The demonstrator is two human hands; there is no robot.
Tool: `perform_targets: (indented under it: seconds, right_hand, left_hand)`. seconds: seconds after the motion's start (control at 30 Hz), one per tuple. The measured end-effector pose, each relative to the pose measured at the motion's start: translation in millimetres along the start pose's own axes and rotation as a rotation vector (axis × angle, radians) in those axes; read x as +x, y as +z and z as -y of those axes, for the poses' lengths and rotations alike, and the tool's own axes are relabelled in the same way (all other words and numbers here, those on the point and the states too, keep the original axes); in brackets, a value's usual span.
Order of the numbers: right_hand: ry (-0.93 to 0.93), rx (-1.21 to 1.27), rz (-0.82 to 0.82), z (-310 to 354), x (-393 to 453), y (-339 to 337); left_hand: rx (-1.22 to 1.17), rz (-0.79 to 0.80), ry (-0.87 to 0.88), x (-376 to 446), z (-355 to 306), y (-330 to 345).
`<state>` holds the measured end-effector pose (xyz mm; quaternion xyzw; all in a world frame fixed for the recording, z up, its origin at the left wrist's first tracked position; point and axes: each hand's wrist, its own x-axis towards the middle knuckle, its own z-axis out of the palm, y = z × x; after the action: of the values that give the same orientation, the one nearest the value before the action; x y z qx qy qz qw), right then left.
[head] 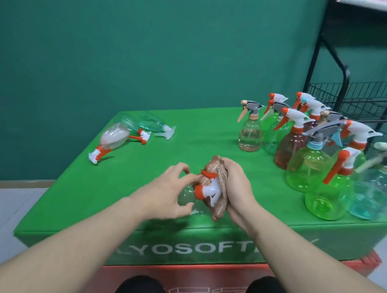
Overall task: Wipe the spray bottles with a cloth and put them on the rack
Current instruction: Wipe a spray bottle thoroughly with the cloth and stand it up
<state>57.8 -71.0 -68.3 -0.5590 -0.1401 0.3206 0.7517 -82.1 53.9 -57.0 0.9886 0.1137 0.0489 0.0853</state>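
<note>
You were wiping a clear spray bottle's nozzle head at the near edge of the table.

Your left hand (172,189) curled round the clear bottle (189,196) to steady it, while your right hand (235,188) wrapped the brown cloth (220,196) over the sprayer — likely so the cloth could rub it. The bottle sat low over the green table (187,145), well apart from the black rack (362,101) — none shelved yet.

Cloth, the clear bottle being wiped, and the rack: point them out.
cloth (221,187): head view, on its brown fold beside the right hand.
clear bottle (186,194): head view, on its transparent body.
rack (362,96): head view, on its wire shelf.
</note>
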Motion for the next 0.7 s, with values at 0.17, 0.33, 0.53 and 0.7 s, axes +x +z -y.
perform_targets:
  seconds: [0.17,0.33,0.53,0.7]
  right_hand:
    - [-0.001,0.009,-0.02,-3,2,1]
    - [0.121,0.158,0.044,-7,5,10]
    - [0.187,0.206,0.159,-4,12,19]
    - [0.174,0.099,0.061,-6,21,20]
  left_hand:
    - [0.112,0.059,-0.049,2,12,3]
    - [0.119,0.041,-0.017,4,14,5]
    - [0.087,0.038,-0.039,6,23,5]
    - [0.112,0.054,-0.062,16,22,5]
